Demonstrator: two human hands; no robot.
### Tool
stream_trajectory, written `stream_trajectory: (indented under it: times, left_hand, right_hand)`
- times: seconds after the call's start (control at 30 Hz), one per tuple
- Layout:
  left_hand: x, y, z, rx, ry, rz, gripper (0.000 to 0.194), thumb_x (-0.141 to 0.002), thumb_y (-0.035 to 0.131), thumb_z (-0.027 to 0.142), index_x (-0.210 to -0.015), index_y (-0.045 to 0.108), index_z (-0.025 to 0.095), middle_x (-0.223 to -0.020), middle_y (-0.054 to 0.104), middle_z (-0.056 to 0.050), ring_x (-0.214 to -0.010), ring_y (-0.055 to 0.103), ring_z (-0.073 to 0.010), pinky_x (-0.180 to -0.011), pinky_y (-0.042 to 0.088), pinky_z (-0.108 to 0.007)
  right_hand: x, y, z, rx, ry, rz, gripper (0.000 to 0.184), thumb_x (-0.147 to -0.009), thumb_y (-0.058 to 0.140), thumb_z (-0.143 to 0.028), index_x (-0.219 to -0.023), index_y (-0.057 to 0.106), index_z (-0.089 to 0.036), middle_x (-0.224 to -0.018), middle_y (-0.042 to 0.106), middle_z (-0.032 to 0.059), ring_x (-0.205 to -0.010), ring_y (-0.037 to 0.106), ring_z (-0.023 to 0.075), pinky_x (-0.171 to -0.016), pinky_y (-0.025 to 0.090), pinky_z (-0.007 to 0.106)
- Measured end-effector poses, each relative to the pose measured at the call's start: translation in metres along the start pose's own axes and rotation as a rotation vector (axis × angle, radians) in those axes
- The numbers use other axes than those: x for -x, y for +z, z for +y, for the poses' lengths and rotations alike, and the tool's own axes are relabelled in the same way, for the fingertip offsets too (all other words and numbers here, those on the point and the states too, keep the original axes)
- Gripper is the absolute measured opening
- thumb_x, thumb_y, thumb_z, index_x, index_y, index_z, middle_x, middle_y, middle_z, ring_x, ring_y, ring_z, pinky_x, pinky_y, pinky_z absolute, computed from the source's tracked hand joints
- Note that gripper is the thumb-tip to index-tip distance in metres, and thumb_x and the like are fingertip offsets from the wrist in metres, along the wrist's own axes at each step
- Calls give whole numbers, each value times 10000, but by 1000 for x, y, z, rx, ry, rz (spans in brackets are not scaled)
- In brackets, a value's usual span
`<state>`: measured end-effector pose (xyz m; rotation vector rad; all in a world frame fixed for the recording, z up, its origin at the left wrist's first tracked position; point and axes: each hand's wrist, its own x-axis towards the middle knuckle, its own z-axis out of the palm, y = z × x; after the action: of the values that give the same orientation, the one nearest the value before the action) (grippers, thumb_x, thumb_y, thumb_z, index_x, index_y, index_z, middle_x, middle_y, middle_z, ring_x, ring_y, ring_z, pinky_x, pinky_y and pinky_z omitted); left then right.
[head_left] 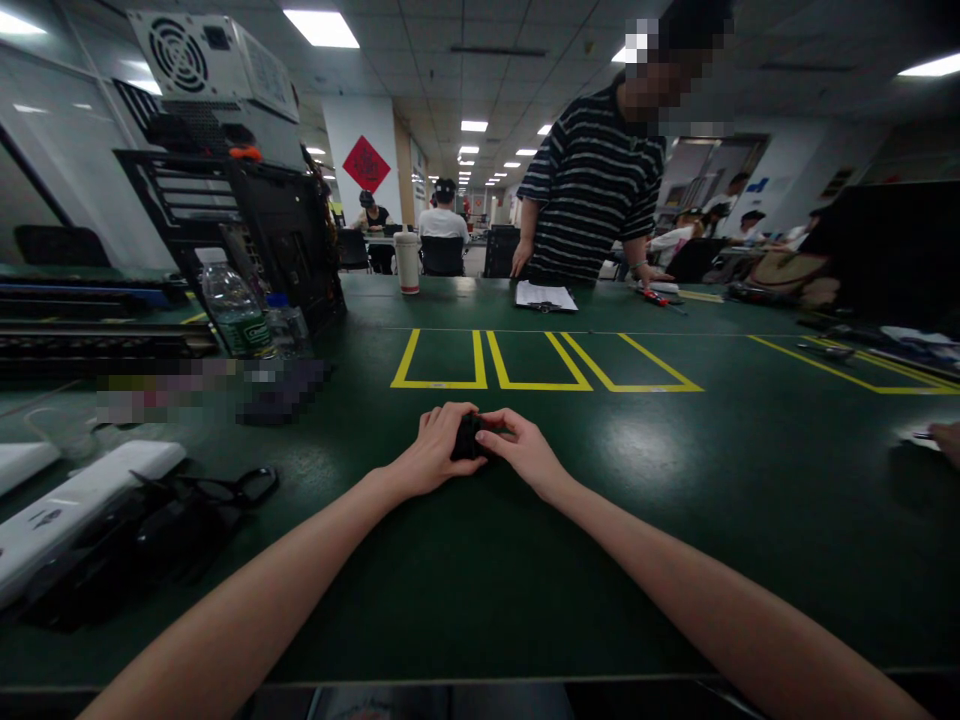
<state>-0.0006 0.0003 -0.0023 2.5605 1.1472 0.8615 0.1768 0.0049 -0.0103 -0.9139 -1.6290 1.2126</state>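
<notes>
A small black object (466, 438) is held between my two hands, low over the green table (480, 560); its exact kind does not show. My left hand (435, 445) wraps round it from the left, fingers over the top and thumb at the near side. From the right, my right hand (523, 450) pinches its right side with thumb and index finger. Much of the object is hidden by my fingers. Just beyond my hands, yellow tape outlines (536, 385) mark the tabletop.
On the left stand a plastic water bottle (234, 305), a black computer case (281, 220), a white power strip (90, 510) and black glasses (259, 485). Across the table a person in a striped shirt (592, 185) stands by a clipboard (546, 296) and a cup (407, 262). Another person's hand (946, 440) is at far right.
</notes>
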Motion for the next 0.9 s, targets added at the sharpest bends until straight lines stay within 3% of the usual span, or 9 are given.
stream_trajectory:
  times: [0.3, 0.57, 0.9]
  left_hand:
    - [1, 3, 2, -25, 26, 5, 541, -736, 639, 307, -1165, 318, 233, -1110, 445, -66, -976, 465, -246, -866, 350, -403]
    - [1, 5, 0, -32, 31, 19, 545, -731, 641, 311, -1165, 324, 224, -1101, 449, -67, -964, 459, -243, -855, 345, -396]
    - [2, 5, 0, -24, 31, 13, 556, -725, 650, 317, -1168, 326, 227, -1088, 450, -62, -950, 463, -236, -848, 348, -391]
  right_hand:
    - [3, 3, -1, 3, -10, -2, 183, -744, 623, -293, -889, 575, -193, -918, 599, 12, -879, 584, 177, -768, 492, 344]
    - [5, 0, -2, -138, 99, -88, 207, -761, 611, -309, -922, 548, -195, -954, 587, 21, -896, 574, 170, -768, 495, 336]
    - [3, -5, -2, -22, 35, -149, 185, -790, 579, -305, -942, 520, -217, -968, 576, 13, -909, 578, 181, -777, 491, 367]
